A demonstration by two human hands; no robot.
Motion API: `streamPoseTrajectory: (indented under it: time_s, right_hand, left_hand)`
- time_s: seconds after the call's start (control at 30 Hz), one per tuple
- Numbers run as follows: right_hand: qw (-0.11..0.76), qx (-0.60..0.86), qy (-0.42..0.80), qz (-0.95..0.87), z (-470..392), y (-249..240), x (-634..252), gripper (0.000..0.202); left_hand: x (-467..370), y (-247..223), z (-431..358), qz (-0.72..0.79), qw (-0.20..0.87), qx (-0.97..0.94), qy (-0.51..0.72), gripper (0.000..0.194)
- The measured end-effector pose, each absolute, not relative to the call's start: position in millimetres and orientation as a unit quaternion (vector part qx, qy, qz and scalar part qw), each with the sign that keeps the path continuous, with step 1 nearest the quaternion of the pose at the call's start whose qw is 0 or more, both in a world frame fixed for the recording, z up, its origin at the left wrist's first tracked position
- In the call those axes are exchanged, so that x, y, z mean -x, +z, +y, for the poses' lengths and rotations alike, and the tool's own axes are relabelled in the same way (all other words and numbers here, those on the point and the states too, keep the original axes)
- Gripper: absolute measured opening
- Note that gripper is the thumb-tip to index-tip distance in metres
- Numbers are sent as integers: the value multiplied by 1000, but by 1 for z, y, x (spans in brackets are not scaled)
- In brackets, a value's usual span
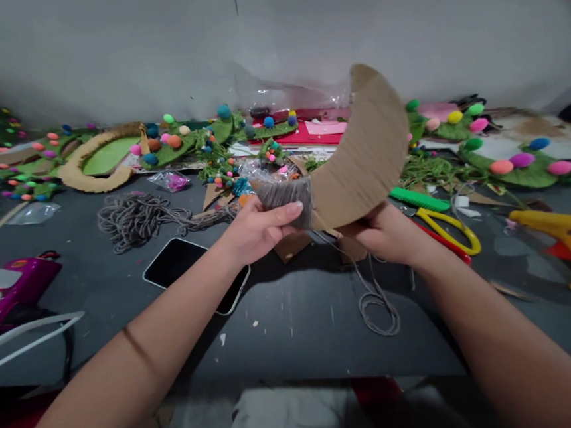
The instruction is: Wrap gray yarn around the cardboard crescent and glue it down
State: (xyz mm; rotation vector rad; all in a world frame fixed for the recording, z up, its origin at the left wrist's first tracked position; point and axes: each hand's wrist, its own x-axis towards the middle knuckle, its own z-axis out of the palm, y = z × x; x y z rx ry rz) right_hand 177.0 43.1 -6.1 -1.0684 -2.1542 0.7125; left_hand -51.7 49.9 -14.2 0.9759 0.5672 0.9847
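A curved cardboard crescent (369,147) is held up above the dark table between my two hands. Grey yarn (284,194) is wound closely round its left end, while the rest shows bare brown cardboard. My left hand (267,229) grips the wound part, thumb pressed on the yarn. Under the lower edge, my right hand (387,232) is closed on the crescent, its fingers partly hidden behind the cardboard. A loose tail of grey yarn (382,315) hangs below and curls near the table's surface.
Left lie a grey yarn heap (136,220), a phone (180,263) and a purple power strip (27,290). Right are yellow-and-red handled scissors (454,229), a green comb (419,198) and a yellow glue gun (567,236). Pompom-decorated green pieces (511,161) and a tan crescent (76,172) line the back.
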Motion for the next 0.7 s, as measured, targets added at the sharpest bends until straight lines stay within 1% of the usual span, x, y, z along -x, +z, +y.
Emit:
streamPoseTrajectory:
  time_s: [0.13, 0.23, 0.37, 0.53, 0.7]
  right_hand:
    - [317, 376, 303, -816, 37, -6, -173, 23]
    - [307, 373, 304, -821, 32, -5, -168, 27]
    - [284, 396, 272, -830, 27, -5, -161, 31]
    - [257, 429, 243, -831, 23, -5, -157, 36]
    - [245, 434, 213, -840, 21, -3, -153, 35]
  left_hand:
    - [48, -17, 53, 284, 714, -420, 482, 24]
    - [45, -18, 55, 305, 690, -410, 513, 25]
    - [42, -17, 56, 339, 677, -394, 521, 24]
    - [39, -17, 55, 330, 664, -389, 547, 23]
    - [37, -18, 54, 354, 652, -378, 554, 25]
